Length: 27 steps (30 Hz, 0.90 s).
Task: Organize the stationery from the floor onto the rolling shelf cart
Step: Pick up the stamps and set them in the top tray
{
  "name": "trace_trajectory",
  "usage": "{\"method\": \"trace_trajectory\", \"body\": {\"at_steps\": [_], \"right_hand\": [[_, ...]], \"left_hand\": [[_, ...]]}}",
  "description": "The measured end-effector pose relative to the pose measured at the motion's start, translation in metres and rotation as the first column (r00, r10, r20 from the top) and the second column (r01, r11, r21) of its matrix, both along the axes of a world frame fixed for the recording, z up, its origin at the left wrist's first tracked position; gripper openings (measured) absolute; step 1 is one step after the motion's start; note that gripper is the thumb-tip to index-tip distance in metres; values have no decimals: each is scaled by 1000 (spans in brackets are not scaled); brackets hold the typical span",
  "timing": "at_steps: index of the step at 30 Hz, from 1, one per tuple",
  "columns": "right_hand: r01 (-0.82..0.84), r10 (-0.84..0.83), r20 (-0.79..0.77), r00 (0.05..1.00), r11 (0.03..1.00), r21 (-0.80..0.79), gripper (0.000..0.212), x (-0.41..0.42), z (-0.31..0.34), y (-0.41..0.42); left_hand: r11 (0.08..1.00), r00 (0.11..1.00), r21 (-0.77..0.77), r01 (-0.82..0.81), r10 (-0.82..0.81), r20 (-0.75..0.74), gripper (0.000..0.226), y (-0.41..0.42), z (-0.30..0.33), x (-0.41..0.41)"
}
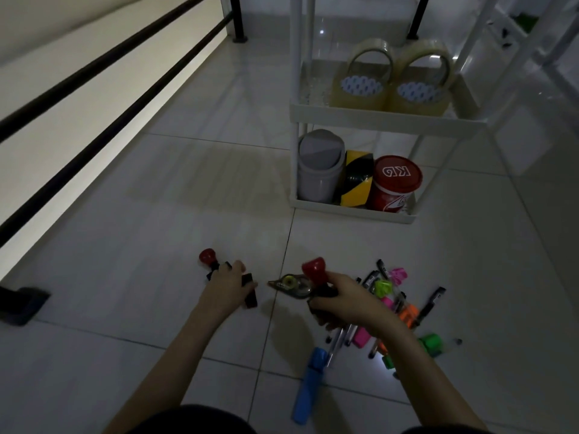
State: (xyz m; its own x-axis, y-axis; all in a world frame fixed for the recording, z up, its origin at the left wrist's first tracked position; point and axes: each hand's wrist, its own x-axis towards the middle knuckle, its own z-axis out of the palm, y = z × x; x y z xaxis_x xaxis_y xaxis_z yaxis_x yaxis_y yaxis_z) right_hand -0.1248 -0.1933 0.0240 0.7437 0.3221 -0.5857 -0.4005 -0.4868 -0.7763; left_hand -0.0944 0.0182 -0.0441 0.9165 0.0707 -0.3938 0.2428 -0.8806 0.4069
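The job looks partly done. The rolling shelf cart (385, 115) already carries some items, while most of the small stationery is on the floor (156, 214).

On the cart's upper visible shelf two rolls of clear packing tape (369, 76) stand on edge, side by side and touching. On the bottom shelf, left to right, are a small grey swing-lid bin (318, 166), a roll of black-and-yellow hazard tape (357, 180) and a red-lidded tub (396, 183), packed close together.

Left to move: a heap of pens and highlighters (398, 305) in pink, green and orange near the right arm, a blue highlighter (310, 386) lying apart nearer the person, and a correction tape dispenser (291, 285) between the two hands.

The right hand (344, 302) has its fingers curled round a red-handled stamp (316, 272), held clear of the floor with the knob pointing up. The left hand (230, 283) reaches down over a second red-knobbed stamp (208, 256) and a dark block-shaped item (250, 292) on the floor; its fingers are bent over them, but whether they grip either one I cannot tell.
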Motion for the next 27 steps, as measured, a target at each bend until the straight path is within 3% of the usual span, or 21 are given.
{"method": "trace_trajectory", "body": {"at_steps": [1,3,6,9,13,16,19,22,25,27], "right_hand": [[56,-56,0,998,998,20,37,0,0,-3],[150,-150,-3,989,987,62,27,1,0,-9],[274,-272,-35,962,948,163,12,0,1,-14],[452,-424,-157,892,846,281,13,0,-1,-15],[457,-464,-7,886,867,198,11,1,-9,-14],[287,-290,174,941,957,41,29,1,-13,-9],[77,-64,192,979,995,-64,49,-1,-11,-4],[-53,46,108,993,997,64,39,-3,-3,-7],[-98,104,-8,995,954,284,42,-5,2,-10],[-46,87,-89,992,923,381,36,-8,0,-11]], "left_hand": [[981,994,176,86,-96,52,44,4,-17,-3],[886,967,400,233,-253,-4,52,8,-48,-10],[868,945,426,253,-316,84,46,19,-84,-11],[837,935,434,334,-353,-39,37,12,-54,-17],[920,910,70,387,-368,-191,14,-7,-17,-10],[885,874,-120,450,-464,-143,18,-23,22,-4],[820,842,-319,474,-529,-108,12,-36,52,-2],[755,832,-501,423,-542,-115,11,-48,72,-3],[750,854,-543,377,-508,-110,10,-60,74,-7],[777,891,-541,322,-442,-105,26,-69,73,-10]]}}
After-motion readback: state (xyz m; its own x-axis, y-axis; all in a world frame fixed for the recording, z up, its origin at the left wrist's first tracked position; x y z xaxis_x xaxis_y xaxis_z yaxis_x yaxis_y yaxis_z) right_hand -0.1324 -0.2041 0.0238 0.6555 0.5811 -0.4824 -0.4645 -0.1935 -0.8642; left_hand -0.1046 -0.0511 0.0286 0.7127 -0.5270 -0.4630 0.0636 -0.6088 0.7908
